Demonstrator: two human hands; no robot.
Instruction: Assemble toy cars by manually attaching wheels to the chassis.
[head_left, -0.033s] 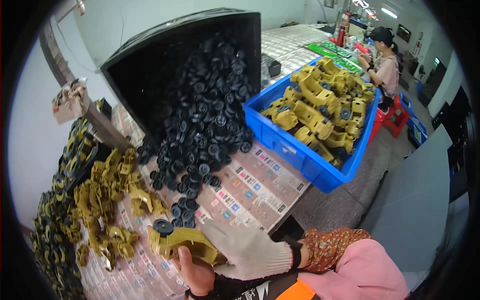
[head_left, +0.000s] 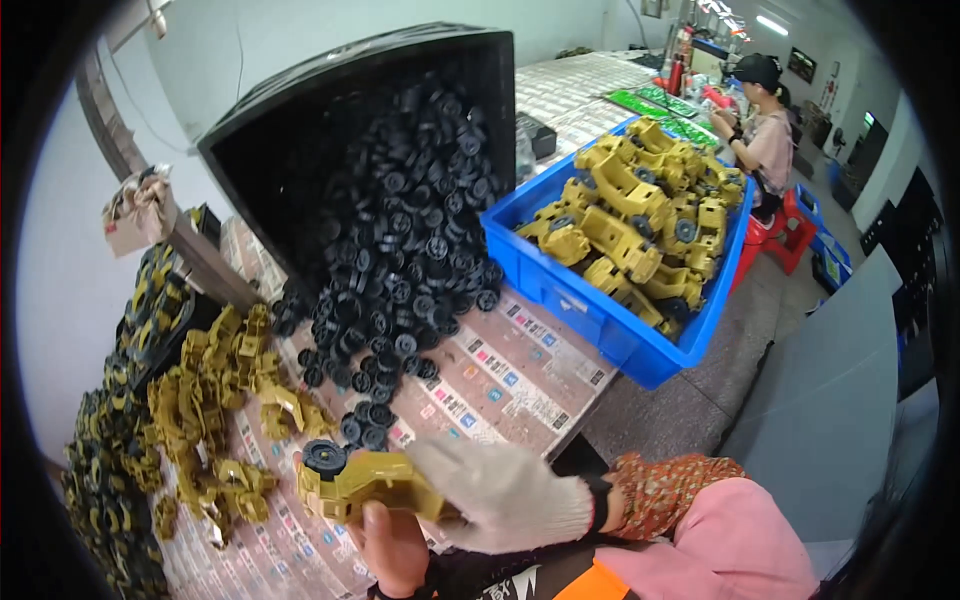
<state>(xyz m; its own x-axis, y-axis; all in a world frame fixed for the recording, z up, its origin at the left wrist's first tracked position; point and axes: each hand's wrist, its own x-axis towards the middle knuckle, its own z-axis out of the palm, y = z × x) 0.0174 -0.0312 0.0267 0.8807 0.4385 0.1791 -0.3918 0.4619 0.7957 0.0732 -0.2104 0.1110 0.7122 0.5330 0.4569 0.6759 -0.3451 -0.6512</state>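
Note:
A mustard-yellow plastic toy truck body point(head_left: 370, 478) is held over the near part of the table, with a black wheel point(head_left: 324, 457) at its left end. My left hand point(head_left: 395, 550), bare, grips it from below, the thumb up against its near side. In a white knitted glove, my right hand point(head_left: 505, 497) is closed over the body's right end and hides that end and the fingertips. Just beyond the body lie several loose black wheels point(head_left: 368, 423), part of a large pile point(head_left: 410, 230) spilling from a tipped black crate point(head_left: 262, 165).
Yellow bodies point(head_left: 205, 380) are heaped on the table's left, with black-and-yellow parts point(head_left: 105, 490) beyond. A blue bin point(head_left: 600, 325) of bodies fitted with wheels stands to the right. At the far right a person point(head_left: 770, 140) sits on a red stool point(head_left: 797, 232). A wooden post point(head_left: 215, 265) rises at left.
The toy truck body has tipped slightly in my hands, and the wheel's face shows more. My right hand has shifted a little. The rest of the scene moves slightly with the view.

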